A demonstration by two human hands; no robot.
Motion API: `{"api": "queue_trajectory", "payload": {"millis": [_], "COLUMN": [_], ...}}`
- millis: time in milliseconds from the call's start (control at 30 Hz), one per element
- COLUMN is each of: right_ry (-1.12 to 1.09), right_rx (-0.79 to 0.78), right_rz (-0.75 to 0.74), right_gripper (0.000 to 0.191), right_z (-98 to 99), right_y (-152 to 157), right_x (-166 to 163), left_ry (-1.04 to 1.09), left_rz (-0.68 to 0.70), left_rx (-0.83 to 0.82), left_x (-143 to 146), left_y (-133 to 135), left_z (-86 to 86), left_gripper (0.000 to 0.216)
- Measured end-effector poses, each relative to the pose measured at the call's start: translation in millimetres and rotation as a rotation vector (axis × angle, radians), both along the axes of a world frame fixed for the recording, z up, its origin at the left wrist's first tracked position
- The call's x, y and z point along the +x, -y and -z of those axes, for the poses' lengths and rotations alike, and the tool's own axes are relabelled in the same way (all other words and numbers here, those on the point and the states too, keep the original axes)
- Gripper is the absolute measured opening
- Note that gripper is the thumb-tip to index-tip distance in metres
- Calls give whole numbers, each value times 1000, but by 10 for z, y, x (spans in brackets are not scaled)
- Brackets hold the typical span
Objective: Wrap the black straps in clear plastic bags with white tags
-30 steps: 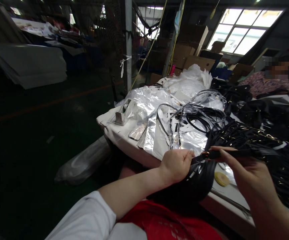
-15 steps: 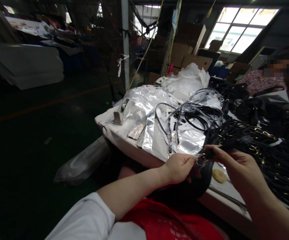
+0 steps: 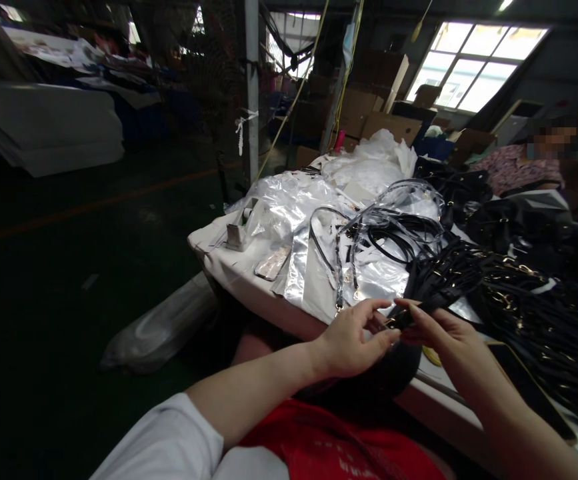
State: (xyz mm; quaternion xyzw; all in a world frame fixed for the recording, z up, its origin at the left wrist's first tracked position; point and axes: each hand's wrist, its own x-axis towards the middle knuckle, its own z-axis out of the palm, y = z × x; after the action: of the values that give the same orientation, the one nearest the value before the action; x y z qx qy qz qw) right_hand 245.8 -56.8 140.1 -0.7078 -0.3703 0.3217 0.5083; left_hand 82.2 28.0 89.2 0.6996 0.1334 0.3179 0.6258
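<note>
My left hand (image 3: pixel 351 340) and my right hand (image 3: pixel 436 333) meet over the near edge of the white table (image 3: pixel 239 267). Both pinch the end of a black strap (image 3: pixel 419 300) with a small gold clasp at its tip. The strap runs up and right into a big heap of black straps (image 3: pixel 519 293) with gold fittings. Below my hands a dark bag (image 3: pixel 393 377) lies against the table edge, partly hidden. Just beyond my left hand hang thin black straps in clear plastic sleeves (image 3: pixel 341 267).
Clear plastic bags (image 3: pixel 299 200) cover the table's far side, with a tape dispenser (image 3: pixel 241 230) and a phone (image 3: pixel 273 262) at its left. A yellow tape roll (image 3: pixel 431 355) lies under my right hand. Another person (image 3: pixel 523 167) sits at the far right. Cardboard boxes (image 3: pixel 369 113) stand behind.
My right hand has drawn the strap end left and down toward my left hand. My left hand's fingers have opened from a fist into a pinch on the clasp.
</note>
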Motion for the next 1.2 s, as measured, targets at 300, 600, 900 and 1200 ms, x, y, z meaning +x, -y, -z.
{"api": "queue_trajectory", "payload": {"millis": [300,600,900,1200], "right_ry": [219,253,36,313], "right_rx": [-78,-59,200,215], "right_rz": [-55,-100,-26,-291], "right_gripper": [41,41,43,29], "right_z": [-64,-35,-449,-715], "right_y": [13,-25,-65,77], "right_x": [85,81,258,393], "left_ry": [-166,10,70,154], "left_rz": [63,-198,-80,390], "left_rx": [517,806,18,-381], "left_x": [-86,97,347,288], "left_y": [-162,-163,-163,-247], "left_z": [-75,-179,-267,-478], "left_gripper": [16,21,44,46]}}
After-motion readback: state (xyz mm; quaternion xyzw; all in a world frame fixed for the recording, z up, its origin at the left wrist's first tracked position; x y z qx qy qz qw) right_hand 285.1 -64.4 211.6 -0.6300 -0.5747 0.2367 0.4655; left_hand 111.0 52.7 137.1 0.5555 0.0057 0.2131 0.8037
